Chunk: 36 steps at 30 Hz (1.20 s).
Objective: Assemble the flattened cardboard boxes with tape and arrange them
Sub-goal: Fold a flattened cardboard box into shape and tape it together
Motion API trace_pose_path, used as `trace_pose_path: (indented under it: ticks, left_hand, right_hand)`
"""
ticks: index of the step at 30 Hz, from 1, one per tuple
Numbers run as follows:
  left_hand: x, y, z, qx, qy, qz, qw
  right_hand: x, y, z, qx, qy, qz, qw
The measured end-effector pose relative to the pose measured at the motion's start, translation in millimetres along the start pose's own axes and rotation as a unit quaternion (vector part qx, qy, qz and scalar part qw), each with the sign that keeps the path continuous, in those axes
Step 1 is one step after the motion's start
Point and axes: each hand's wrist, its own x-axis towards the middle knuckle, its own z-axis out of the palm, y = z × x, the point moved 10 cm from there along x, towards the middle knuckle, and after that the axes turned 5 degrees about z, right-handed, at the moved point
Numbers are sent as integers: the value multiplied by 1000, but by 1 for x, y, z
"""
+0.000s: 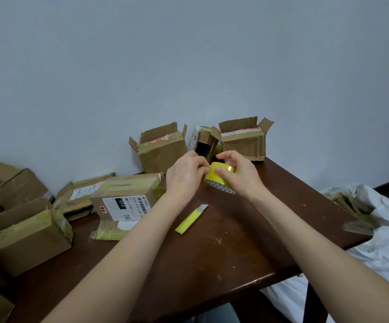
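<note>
Partly hidden beneath gripping right hand (237, 177): glossy yellow round tape roll (211, 178), pinched at its rim, perhaps the loose end, by left hand (184, 176).

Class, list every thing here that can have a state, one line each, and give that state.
tape roll, held in both hands
left hand, pinches the roll's surface
right hand, grips the roll
utility knife, lying on the table, blade tip out
labelled box, closed and taped
left rear box, upright, flaps open
right rear box, upright, flaps open
middle box, on its side, open
</note>
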Motion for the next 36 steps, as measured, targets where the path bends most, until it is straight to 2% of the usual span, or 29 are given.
trace_pose_path:
  ticks: [3,6,8,11,13,15,18,20,23,26,29,31,33,36]
  left_hand:
    - [1,2,-1,60,-8,8,998]
    - [5,0,-4,76,-3,8,997]
    - [7,-1,2,80,-29,13,996]
    - [5,-15,16,65,-79,-38,994]
    - [2,-29,18,75,-89,-67,991]
    - [-2,-50,2,60,-47,-88,993]
    - [-10,-94,-42,53,34,-96,993]
    - [-17,-137,-66,56,52,-131,988]
    - [-28,-204,-84,50,47,-200,977]
    - [-37,-243,-70,38,-16,-241,970]
    - [-46,-259,-34,12,-108,-240,965]
    - [-55,-262,-10,61,-171,-227,957]
    - [-61,-268,-3,117,-173,-231,950]
    - [-66,-286,-4,115,-158,-290,937]
  right_hand:
    - [1,-8,0,-39,-2,-22,999]
    - [1,-9,0,-69,-9,-30,997]
    - [0,-9,0,-77,-12,-38,996]
    - [-1,-11,8,-139,-23,-47,989]
    - [-3,-2,12,-230,-23,-41,972]
    - [-7,19,11,-317,-33,-11,948]
    - [-9,36,18,-384,-81,18,920]
    - [-3,20,31,-365,-78,20,928]
    - [3,-37,72,-226,-60,-27,972]
    - [3,-82,145,-177,-128,-57,974]
    - [4,-75,215,-207,-203,16,957]
    - [3,-59,239,-241,-203,58,947]
    - [3,-49,246,-255,-180,80,947]
    - [4,-37,243,-191,-159,146,958]
